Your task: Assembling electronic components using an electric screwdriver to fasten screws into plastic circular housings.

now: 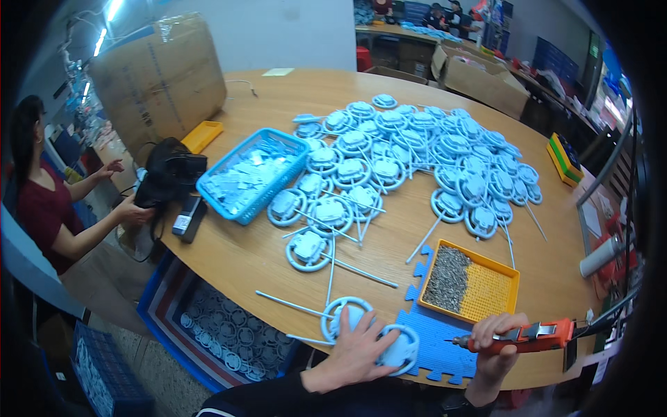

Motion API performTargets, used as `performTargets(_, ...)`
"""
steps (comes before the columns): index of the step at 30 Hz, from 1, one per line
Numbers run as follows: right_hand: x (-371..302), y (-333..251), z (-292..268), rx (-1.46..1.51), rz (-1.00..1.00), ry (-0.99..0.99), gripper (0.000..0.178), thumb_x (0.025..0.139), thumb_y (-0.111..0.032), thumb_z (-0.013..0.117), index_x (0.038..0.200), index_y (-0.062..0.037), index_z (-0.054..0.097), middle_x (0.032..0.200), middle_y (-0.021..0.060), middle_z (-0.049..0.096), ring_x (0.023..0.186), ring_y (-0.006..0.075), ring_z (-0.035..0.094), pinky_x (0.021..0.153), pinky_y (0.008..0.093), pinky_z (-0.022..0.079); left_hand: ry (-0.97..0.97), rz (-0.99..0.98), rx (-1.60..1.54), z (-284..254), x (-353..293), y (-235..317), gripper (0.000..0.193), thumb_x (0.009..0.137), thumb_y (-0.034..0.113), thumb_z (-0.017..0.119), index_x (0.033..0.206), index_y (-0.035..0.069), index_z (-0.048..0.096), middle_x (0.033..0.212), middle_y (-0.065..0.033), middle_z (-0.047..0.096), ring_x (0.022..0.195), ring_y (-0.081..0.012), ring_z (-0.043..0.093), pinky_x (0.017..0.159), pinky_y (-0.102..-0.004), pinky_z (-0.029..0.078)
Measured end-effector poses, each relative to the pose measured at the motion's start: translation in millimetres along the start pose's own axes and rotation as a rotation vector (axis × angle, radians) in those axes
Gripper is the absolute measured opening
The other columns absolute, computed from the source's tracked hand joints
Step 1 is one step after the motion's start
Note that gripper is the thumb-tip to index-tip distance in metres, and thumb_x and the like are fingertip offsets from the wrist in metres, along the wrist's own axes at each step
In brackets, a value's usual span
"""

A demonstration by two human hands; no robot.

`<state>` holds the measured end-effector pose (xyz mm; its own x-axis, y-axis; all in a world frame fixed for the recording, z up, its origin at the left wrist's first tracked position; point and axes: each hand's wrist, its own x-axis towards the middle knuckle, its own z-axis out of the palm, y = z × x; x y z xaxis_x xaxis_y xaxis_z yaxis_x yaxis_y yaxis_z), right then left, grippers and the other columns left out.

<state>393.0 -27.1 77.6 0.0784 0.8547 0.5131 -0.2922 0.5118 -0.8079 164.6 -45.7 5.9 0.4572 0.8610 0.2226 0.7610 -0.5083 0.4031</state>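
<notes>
The left hand (356,353) lies spread, fingers apart and palm down, across two light-blue ring-shaped plastic parts. The first ring part (336,321) sits under the fingertips, a thin rod reaching leftward from it; the second ring part (401,351) is just to its right, under the thumb side, partly over the edge of a blue foam mat (445,347). The right hand (498,339) is closed around an orange power screwdriver (545,335), held over the mat's right side, its bit pointing left toward the second ring part but apart from it. Just beyond this hand, a yellow tray (490,288) holds small metal screws (447,279) in its left half. Farther up the table (556,243) spreads a heap of similar ring parts (388,169), beside a blue basket (244,217).
</notes>
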Motion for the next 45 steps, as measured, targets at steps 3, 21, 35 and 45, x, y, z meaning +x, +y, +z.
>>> performTargets(3, 2.1, 2.3, -0.3, -0.022, 0.025, -0.013, 0.050, 0.083, -0.050, 0.065, 0.090, -0.0064, 0.042, 0.063, 0.0031, 0.046, 0.051, 0.0137, 0.047, 0.049, 0.0260, 0.042, -0.137, -0.084, 0.081, -40.1, -55.7, -36.8, 0.067, 0.068, 0.052, 0.072, 0.119, 0.013, 0.055, 0.115, -0.0115, 0.052, 0.121, -0.0319, 0.043, 0.098, -0.0697, 0.018)
performTargets(21, -0.6, -21.6, -15.7, -0.068, 0.165, 0.005, 0.045, 0.083, -0.043, 0.068, 0.100, -0.0059, 0.048, 0.072, 0.0065, 0.051, 0.064, 0.0176, 0.050, 0.056, 0.0295, 0.041, 0.235, -0.341, 0.126, -73.9, 250.5, -287.1, 0.088, 0.067, 0.068, 0.065, 0.137, 0.017, 0.045, 0.143, -0.0197, 0.033, 0.135, -0.0431, 0.024, 0.104, -0.0622, 0.021)
performTargets(35, 33.4, -5.6, -30.1, -0.177, 0.051, 0.147, 0.051, 0.078, -0.047, 0.072, 0.095, -0.0039, 0.049, 0.070, 0.0068, 0.052, 0.062, 0.0187, 0.051, 0.056, 0.0303, 0.043, -0.335, -0.086, 0.102, -52.5, 276.6, -190.9, 0.063, 0.072, 0.067, 0.060, 0.108, 0.016, 0.067, 0.114, -0.0157, 0.061, 0.105, -0.0350, 0.057, 0.086, -0.0518, 0.044)
performTargets(45, 35.4, -6.7, -18.9, -0.279, 0.106, 0.293, 0.053, 0.076, -0.047, 0.074, 0.092, -0.0029, 0.048, 0.069, 0.0088, 0.053, 0.061, 0.0209, 0.052, 0.056, 0.0315, 0.045, -0.094, -0.648, 0.152, -136.8, 414.1, -463.1, 0.082, 0.070, 0.040, 0.069, 0.138, 0.007, 0.039, 0.133, -0.0246, 0.048, 0.126, -0.0376, 0.043, 0.102, -0.0462, 0.037)
